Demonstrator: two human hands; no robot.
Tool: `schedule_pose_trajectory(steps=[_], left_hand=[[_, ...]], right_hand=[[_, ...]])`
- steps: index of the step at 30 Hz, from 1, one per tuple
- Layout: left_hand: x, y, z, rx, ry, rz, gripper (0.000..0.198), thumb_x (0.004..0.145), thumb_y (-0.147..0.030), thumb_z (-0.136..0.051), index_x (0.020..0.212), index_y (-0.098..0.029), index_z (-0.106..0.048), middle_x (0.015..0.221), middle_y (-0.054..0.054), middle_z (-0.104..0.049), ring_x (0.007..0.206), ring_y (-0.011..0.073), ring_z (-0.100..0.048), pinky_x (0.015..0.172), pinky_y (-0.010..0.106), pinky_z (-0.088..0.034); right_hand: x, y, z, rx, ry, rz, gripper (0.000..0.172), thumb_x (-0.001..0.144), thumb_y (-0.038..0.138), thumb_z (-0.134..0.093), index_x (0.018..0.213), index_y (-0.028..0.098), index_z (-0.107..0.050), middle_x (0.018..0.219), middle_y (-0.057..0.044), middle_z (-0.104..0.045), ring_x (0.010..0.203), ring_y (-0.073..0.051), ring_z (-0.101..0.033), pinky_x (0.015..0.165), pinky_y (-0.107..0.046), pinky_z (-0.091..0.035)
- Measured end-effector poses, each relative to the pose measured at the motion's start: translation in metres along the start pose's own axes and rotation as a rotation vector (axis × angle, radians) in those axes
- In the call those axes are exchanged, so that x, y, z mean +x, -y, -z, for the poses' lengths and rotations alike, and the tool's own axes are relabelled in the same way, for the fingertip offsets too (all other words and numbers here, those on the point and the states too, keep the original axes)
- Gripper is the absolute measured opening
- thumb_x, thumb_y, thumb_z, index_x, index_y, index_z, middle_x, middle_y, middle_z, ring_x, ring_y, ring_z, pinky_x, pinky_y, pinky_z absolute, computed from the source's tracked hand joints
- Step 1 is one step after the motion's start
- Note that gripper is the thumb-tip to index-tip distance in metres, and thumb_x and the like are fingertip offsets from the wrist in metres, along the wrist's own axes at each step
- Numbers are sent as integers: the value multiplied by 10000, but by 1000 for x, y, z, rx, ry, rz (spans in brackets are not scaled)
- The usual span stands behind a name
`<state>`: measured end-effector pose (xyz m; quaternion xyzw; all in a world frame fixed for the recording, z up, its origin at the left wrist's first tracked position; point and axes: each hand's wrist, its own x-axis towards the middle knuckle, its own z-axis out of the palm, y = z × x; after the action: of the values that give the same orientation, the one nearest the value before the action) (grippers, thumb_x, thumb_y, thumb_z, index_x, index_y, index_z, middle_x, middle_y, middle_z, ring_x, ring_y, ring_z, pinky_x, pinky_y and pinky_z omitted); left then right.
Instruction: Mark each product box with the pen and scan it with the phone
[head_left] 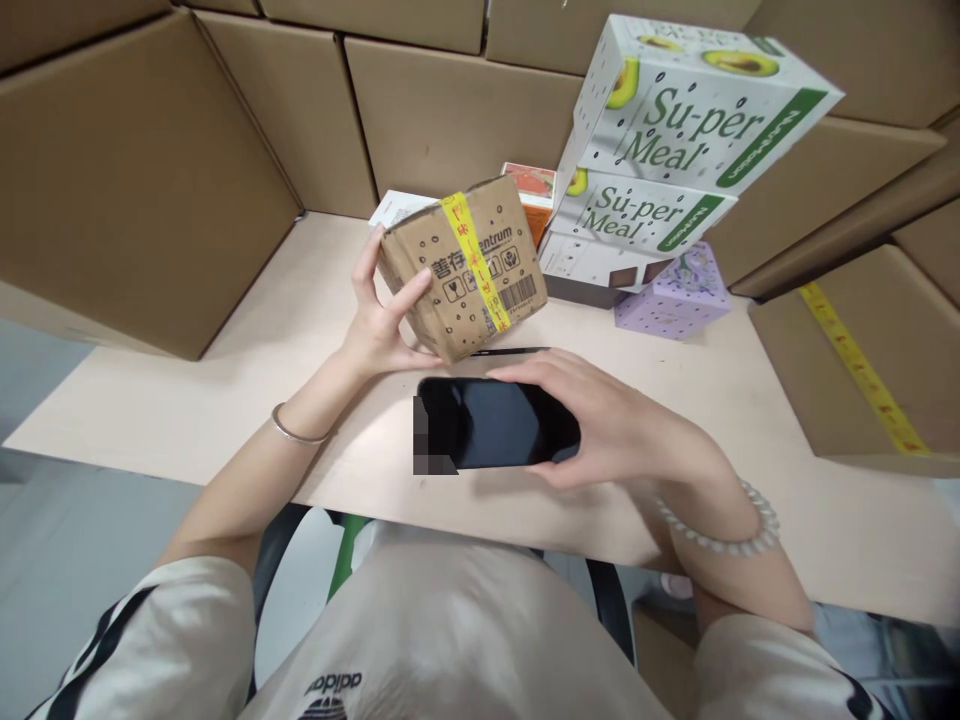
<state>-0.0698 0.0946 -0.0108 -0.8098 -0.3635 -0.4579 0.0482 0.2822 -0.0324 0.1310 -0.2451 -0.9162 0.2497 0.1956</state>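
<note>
My left hand point(386, 310) grips a small brown cardboard box point(487, 260) by its left side, tilting it above the table. Yellow tape with red print runs over the box, beside printed handling symbols and a barcode. In my right hand point(600, 415) is a black smartphone point(499, 425), held sideways by its right end, with the dark screen facing up toward me. The phone is just in front of the box, nearer my body. Behind the phone a thin dark object point(514, 351) shows in part on the table; its kind I cannot make out.
White Su-per Meal boxes point(660, 215) are stacked at the back right, a purple box point(679, 290) beside them. An orange-red box point(532, 190) stands behind the held box. Large cartons point(450, 110) wall the back and left of the table point(300, 300); a taped carton point(862, 360) stands right.
</note>
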Motion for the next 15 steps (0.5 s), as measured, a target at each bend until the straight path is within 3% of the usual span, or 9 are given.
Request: schedule_pose_trajectory(steps=[3, 6, 11, 14, 15], left_hand=[[4, -8, 14, -3, -2, 51, 1390, 502, -1096, -785, 1648, -395, -429, 1820, 155, -161, 1755, 567, -148, 1381, 790, -247], [7, -3, 28, 4, -96, 114, 1448, 471, -1132, -748, 1658, -388, -382, 1819, 146, -187, 1771, 530, -108, 1397, 743, -262], [8, 15, 49, 13, -257, 113, 1441, 624, -1137, -654, 1710, -282, -248, 1829, 122, -214, 1758, 458, -97, 1374, 675, -355], [10, 7, 58, 48, -316, 180, 1331, 735, -1065, -674, 1731, -323, -197, 1852, 77, -202, 1746, 452, -120, 1288, 688, -456], [12, 2, 61, 75, -280, 201, 1265, 800, -1029, -658, 1746, -351, -164, 1862, 60, -198, 1764, 436, -81, 1291, 685, -456]], right_hand=[[2, -24, -6, 57, 132, -90, 784, 749, 300, -903, 1491, 273, -651, 1451, -100, -768, 1334, -359, -732, 1147, -562, -602], [7, -46, -19, 98, 180, -170, 808, 709, 219, -872, 1487, 250, -653, 1510, -127, -743, 1383, -352, -713, 1196, -554, -569], [14, -72, -36, 134, 209, -270, 852, 669, 240, -856, 1499, 253, -666, 1495, -132, -745, 1366, -377, -710, 1190, -558, -553], [15, -80, -44, 121, 213, -315, 850, 655, 224, -828, 1488, 273, -665, 1435, -122, -743, 1311, -385, -709, 1139, -565, -571], [15, -82, -46, 118, 212, -336, 846, 656, 231, -827, 1485, 272, -661, 1412, -122, -729, 1291, -382, -706, 1121, -561, -578]])
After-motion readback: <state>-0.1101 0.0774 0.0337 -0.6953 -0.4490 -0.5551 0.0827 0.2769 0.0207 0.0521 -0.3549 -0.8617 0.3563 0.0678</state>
